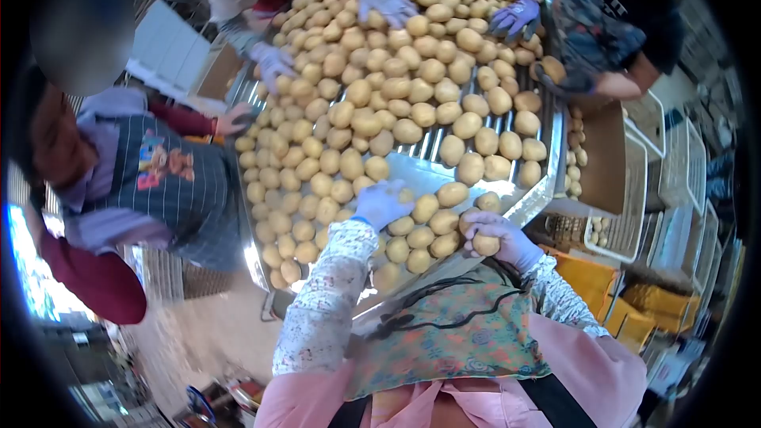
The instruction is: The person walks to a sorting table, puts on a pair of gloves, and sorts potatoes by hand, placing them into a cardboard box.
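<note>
Potatoes (424, 208) cover a metal sorting table (412, 170) with rollers in its middle part and a smooth metal surface nearer to me. My left hand (382, 204), in a pale purple glove, rests among the potatoes near the front of the table, with a potato at its fingertips. To its right my right hand (499, 239), gloved alike, has its fingers curled round a potato (486, 245) above the front edge. Another potato touches the back of those fingers. Both my forearms wear white patterned sleeves.
A co-worker in a checked apron (170, 182) stands at the left. Other people's gloved hands (384, 1) reach in at the far side, and a person in a dark shirt (618, 16) works at the right. Beyond the right edge are a cardboard box (598, 158), white crates (683, 162) and yellow crates (583, 273).
</note>
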`<state>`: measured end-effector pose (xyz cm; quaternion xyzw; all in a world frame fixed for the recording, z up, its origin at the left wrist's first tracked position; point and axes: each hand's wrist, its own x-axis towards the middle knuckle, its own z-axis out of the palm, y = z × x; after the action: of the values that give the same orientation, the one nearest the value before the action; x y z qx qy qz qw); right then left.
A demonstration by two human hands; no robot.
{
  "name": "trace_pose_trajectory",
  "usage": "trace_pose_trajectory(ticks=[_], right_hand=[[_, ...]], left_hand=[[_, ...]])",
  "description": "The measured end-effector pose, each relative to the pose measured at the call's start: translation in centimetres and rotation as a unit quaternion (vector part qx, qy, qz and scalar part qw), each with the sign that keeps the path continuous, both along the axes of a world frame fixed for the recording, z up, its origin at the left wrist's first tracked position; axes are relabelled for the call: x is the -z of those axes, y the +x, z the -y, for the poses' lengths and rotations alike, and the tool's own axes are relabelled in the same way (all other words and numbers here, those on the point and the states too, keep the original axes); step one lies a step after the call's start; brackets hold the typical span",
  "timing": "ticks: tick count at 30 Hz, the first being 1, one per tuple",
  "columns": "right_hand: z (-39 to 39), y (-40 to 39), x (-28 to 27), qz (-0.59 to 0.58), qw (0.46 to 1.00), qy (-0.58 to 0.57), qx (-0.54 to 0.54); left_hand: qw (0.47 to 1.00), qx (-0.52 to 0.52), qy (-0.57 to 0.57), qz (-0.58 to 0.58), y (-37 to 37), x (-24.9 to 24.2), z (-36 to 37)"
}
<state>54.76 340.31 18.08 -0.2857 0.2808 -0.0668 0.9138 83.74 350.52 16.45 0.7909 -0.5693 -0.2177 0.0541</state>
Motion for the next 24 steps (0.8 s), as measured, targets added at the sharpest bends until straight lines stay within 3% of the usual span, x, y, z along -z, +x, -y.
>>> trace_pose_trajectory(ticks=[2, 3, 4, 5, 7, 8, 10, 11, 12, 13, 14, 16, 18, 20, 21, 22, 23, 24], right_hand=[[-0.6, -0.1, 0.1, 0.004, 1.000, 0.003, -0.012], [-0.7, 0.0, 0.0, 0.002, 0.999, 0.001, -0.044], [-1.1, 0.4, -1.0, -0.018, 0.997, -0.052, -0.048], [-1.2, 0.2, -1.3, -0.018, 0.998, -0.046, -0.039], [-1.4, 0.0, -1.6, 0.030, 0.999, -0.017, -0.003], [-1.3, -0.5, -0.5, 0.023, 1.000, -0.004, -0.002], [-0.3, -3.5, 0.4, 0.049, 0.999, -0.015, -0.014], [0.0, -4.9, 0.7, 0.075, 0.997, -0.025, -0.020], [-0.3, -6.5, -2.1, -0.005, 0.998, -0.070, 0.008], [0.6, -9.6, -0.6, -0.024, 0.997, -0.074, -0.025], [0.7, -12.3, -2.1, -0.013, 0.999, -0.042, -0.019], [1.9, -19.4, -1.3, -0.047, 0.997, 0.011, -0.056], [2.0, -26.5, 0.4, -0.200, 0.978, -0.034, -0.044], [1.8, -34.6, 5.2, -0.424, 0.879, -0.211, -0.050], [2.3, -33.8, 4.6, -0.423, 0.878, -0.215, -0.061], [2.3, -31.3, 3.1, -0.488, 0.763, -0.415, -0.085], [2.4, -28.1, 1.9, -0.521, 0.604, -0.595, -0.101], [3.1, -24.1, 2.1, -0.458, 0.735, -0.500, 0.029]], left_hand=[[0.996, -0.059, -0.068, -0.021, -0.5, 2.2, -0.9], [0.997, -0.041, -0.063, -0.015, -1.4, 1.2, -0.6], [0.966, -0.143, -0.105, -0.189, -3.4, -0.9, -0.3], [0.890, -0.247, -0.140, -0.356, -5.6, -2.3, -0.3], [0.935, -0.076, -0.220, -0.267, -10.7, -3.0, -0.6], [0.934, -0.083, -0.221, -0.268, -12.3, -3.9, -0.5], [0.933, 0.087, -0.300, -0.179, -14.1, -5.4, -0.2], [0.932, 0.082, -0.304, -0.180, -13.7, -5.0, -0.5], [0.921, 0.112, -0.336, -0.158, -12.7, -3.9, -1.4], [0.910, 0.142, -0.366, -0.135, -11.4, -2.8, -2.7], [0.946, 0.128, -0.291, -0.071, -9.8, -1.5, -5.0], [0.962, 0.174, -0.210, 0.000, -6.3, -0.6, -10.0], [0.965, 0.161, -0.191, 0.078, -4.1, 0.8, -15.7], [0.999, -0.026, 0.040, -0.017, -2.5, -3.9, -16.0], [0.998, -0.037, 0.041, -0.019, -1.8, -1.0, -17.4], [0.983, -0.130, -0.065, 0.113, -0.7, 4.3, -19.2], [0.930, -0.218, -0.167, 0.244, -0.4, 7.2, -20.5], [0.928, -0.227, -0.163, 0.247, -1.3, 6.8, -19.4]])
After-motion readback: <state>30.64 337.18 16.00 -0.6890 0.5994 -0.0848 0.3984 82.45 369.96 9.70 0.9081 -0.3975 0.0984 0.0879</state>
